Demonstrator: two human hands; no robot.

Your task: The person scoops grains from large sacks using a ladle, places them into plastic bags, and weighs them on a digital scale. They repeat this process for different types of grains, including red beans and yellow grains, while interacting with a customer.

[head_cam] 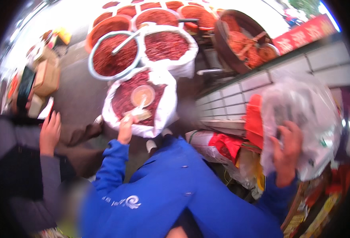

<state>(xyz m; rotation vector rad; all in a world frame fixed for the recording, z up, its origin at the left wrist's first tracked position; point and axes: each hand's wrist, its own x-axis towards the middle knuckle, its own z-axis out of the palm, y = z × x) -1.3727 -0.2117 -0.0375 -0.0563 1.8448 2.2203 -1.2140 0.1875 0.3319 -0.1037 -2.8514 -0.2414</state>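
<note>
My left hand [126, 126], in a blue sleeve, grips something pale, perhaps the handle of a scoop, at the near edge of a white sack [166, 110] of dried red chillies [121, 92]. A round, clear plastic tub [143, 95] with orange-brown contents lies on the chillies, just beyond that hand. At the right, my right hand [289, 148] rests against a bunch of clear plastic bags [309, 119], its fingers spread and slightly bent. Whether it pinches the film is unclear. Red bags [254, 120] hang beside them.
Another open sack [166, 46] and a blue-rimmed basin [115, 55] of ground chilli stand ahead, with more basins behind. A large round dark pan [240, 41] is beyond the white-tiled counter [252, 81]. A person's hand [50, 132] shows at left, near cardboard boxes [46, 77].
</note>
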